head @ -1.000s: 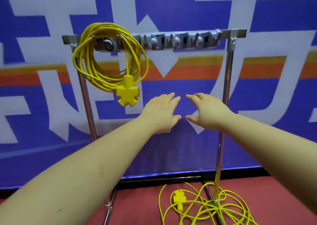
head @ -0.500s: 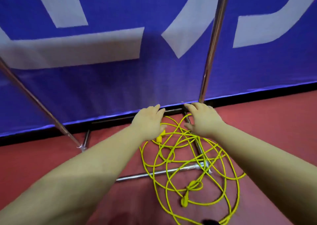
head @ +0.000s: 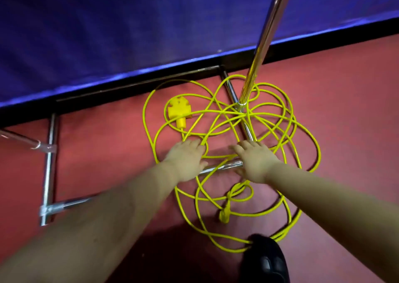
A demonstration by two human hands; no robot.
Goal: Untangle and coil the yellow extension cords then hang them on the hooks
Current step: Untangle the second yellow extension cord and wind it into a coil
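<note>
Both hands, left hand (head: 185,159) and right hand (head: 254,159), hover flat-fingered, gripping nothing, over the tangled yellow extension cord (head: 287,118); likely choosing a strand. Cord loops snag the rack's base bars (head: 220,168).

Lighting: even, moderately bright indoor light from overhead, colours saturated. Glare: bright streaks on the upright chrome pole (head: 262,39) rising beyond the fingers (head: 248,144), and on the floor bar (head: 220,168) between both hands. Shadows: soft, dark patch on the red floor (head: 345,110) below the forearms, nearer than the fingers; faint shadow under the fingertips. Blur: slight motion softness overall, strongest on the frame joint (head: 46,209) far left of the fingers. Distortion: wide-angle bending of the blue banner (head: 108,34) edge and forearms toward the picture borders.
</note>
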